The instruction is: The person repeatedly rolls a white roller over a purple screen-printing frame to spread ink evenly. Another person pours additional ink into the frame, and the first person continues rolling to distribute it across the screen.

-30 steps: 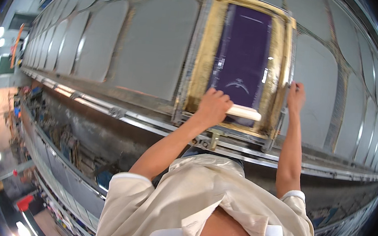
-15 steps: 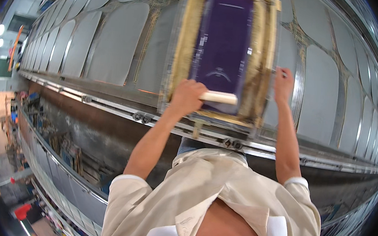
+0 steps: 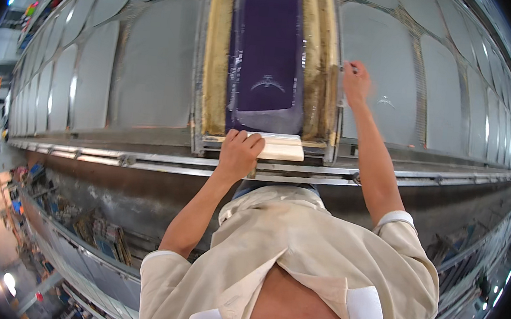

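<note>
In front of me a screen printing frame (image 3: pixel 327 99) with yellowed borders lies across the long table. Its middle is a dark purple mesh (image 3: pixel 266 51) with a small pale arc motif near the close end. My left hand (image 3: pixel 241 154) is closed round the left end of a pale squeegee (image 3: pixel 284 148), which rests level along the frame's near edge. At the frame's right rail my right hand (image 3: pixel 357 84) is closed, its fingertips against the rail; the exact grip is partly hidden. A small white print (image 3: pixel 386 101) shows on the grey panel right of that hand.
Grey fabric panels (image 3: pixel 157 66) with rounded corners lie in rows along the table on both sides. A metal rail (image 3: pixel 170 159) runs along the near table edge, close to my body. Behind me at left stands another long table (image 3: pixel 100 261) with stacked items beneath it.
The frame has shifted left along the table, my right hand moving with it, and the white print has come into view. My left hand has drawn the squeegee back to the frame's near edge.
</note>
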Demonstrator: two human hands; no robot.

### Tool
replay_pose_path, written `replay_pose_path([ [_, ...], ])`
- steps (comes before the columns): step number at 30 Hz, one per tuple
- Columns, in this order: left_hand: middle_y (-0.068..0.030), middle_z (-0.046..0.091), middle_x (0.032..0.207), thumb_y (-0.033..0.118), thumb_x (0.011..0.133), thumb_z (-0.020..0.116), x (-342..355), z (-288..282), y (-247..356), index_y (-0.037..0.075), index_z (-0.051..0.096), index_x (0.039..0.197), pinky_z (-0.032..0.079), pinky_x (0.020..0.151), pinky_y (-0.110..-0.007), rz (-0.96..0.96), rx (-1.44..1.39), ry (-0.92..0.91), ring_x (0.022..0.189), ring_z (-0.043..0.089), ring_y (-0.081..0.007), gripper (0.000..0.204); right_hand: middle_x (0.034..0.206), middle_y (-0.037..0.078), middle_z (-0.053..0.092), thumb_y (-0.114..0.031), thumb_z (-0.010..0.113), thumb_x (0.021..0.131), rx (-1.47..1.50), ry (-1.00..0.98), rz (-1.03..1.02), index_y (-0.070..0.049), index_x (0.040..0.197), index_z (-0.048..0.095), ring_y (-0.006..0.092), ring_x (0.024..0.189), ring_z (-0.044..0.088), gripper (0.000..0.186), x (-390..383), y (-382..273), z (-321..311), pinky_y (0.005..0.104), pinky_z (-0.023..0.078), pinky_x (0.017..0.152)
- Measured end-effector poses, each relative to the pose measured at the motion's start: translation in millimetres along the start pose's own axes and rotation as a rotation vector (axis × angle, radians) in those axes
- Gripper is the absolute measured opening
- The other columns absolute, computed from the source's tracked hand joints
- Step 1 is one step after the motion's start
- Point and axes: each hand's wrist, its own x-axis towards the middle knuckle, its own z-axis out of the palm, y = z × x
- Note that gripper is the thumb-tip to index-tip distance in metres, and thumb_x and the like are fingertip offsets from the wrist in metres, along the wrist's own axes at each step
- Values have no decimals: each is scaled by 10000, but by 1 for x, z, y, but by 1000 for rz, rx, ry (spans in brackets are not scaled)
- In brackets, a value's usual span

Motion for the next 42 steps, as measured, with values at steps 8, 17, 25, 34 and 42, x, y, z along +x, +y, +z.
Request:
replay_pose_path([
  [8,18,693,1080,14,622,729,106,6,-79,111,700,1036,432,858,-393,32,21,79,912,603,-220,426,861,202,702,-311,658,955,-151,-89,6,-46,1001,693,381,844,674,271,14,11,3,444,519,769],
  [17,-80,750,933,93,728,754,357,3,-270,144,778,934,496,768,-433,89,76,152,847,683,-301,213,1220,180,690,-431,719,932,-63,-307,-549,-70,1248,672,354,1187,628,482,140,-113,39,442,500,993],
  [25,-127,745,874,315,751,806,452,-26,-304,157,781,1042,542,765,-436,-149,-27,-171,840,704,-331,332,961,194,737,-340,807,783,-565,-662,-763,-76,1039,757,376,897,717,370,268,-215,150,465,564,805],
  [34,-106,750,885,325,744,822,384,-20,-255,154,777,1019,557,774,-414,-168,-84,-213,819,714,-306,327,921,167,747,-313,829,797,-615,-732,-693,-74,1045,750,365,911,708,353,184,-184,130,453,560,829],
  [42,-54,721,840,208,734,827,145,-5,-106,144,738,854,467,789,-415,-58,-100,-159,813,678,-265,163,861,117,714,-157,856,723,-619,-821,-738,-100,964,726,301,863,690,280,-54,-98,31,424,527,849],
])
